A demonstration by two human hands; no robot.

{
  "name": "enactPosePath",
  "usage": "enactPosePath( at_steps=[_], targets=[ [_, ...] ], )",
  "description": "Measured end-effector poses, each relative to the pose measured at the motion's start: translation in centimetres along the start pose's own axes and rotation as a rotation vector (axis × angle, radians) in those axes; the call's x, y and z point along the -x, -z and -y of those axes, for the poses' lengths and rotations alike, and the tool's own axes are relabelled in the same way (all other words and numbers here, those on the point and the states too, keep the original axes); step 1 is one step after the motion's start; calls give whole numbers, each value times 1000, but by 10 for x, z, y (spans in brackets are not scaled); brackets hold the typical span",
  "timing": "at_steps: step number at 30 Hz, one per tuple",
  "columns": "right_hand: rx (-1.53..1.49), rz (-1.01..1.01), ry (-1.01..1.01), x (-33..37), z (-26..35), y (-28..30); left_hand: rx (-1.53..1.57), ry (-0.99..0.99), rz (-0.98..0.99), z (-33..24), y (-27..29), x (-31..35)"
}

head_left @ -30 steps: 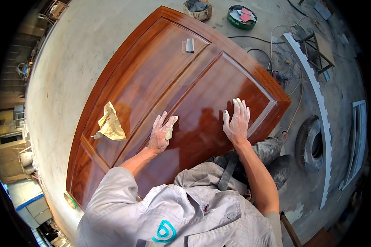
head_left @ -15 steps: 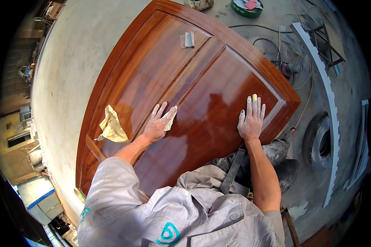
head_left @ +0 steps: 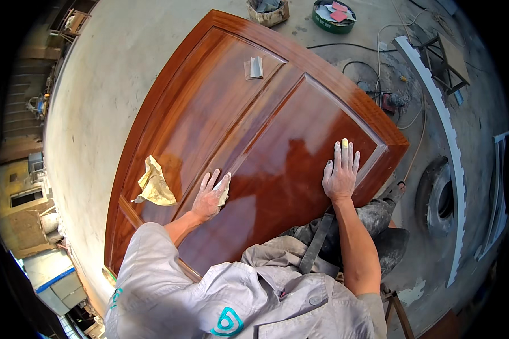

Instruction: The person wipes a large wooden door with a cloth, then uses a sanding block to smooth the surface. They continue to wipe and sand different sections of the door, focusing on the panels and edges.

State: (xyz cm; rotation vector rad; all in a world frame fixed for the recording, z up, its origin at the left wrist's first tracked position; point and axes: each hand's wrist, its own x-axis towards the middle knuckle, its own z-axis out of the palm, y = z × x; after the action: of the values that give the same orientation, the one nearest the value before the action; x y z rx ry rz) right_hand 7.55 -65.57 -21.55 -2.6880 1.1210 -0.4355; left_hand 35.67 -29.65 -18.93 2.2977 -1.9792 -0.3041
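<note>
A glossy reddish-brown wooden door (head_left: 277,203) with recessed panels lies in front of me. My left hand (head_left: 208,199) presses a small folded piece of pale yellow sandpaper (head_left: 224,194) against it, beside the raised strip between two panels. The sandpaper shows along the thumb side; the rest is under the hand. My right hand (head_left: 340,178) rests flat on the right-hand panel, fingers stretched, with a yellow wrap on one fingertip. White dust coats both hands. Left of my left hand lies a crumpled pale yellow sheet (head_left: 155,183). Toward the far end sits a small folded grey piece (head_left: 256,67).
Beyond the door stand a cardboard box (head_left: 268,14) and a round green tub (head_left: 333,18) holding scraps. To the right are a red power tool (head_left: 395,101) with cables, a tyre (head_left: 435,195), a small stool (head_left: 447,63) and a long white notched strip (head_left: 448,135).
My left hand has slid the sandpaper a short way toward me along the strip. My right hand stays flat at about the same place on the panel. The whole view has shifted slightly.
</note>
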Motion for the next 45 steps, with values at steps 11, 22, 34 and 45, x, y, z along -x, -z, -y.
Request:
enactPosePath(
  at_steps=[11,22,34,45],
  targets=[
    [-9,17,-8,1,1,-1,-48,-34,-26,7,6,-19],
    [-1,0,-2,1,-3,-3,-149,-14,-215,-19,13,-137],
    [-34,10,-14,0,-1,-2,-48,-4,-282,-32,13,-198],
    [-82,13,-24,-5,0,2,-131,-106,-325,-22,16,-318]
  ],
)
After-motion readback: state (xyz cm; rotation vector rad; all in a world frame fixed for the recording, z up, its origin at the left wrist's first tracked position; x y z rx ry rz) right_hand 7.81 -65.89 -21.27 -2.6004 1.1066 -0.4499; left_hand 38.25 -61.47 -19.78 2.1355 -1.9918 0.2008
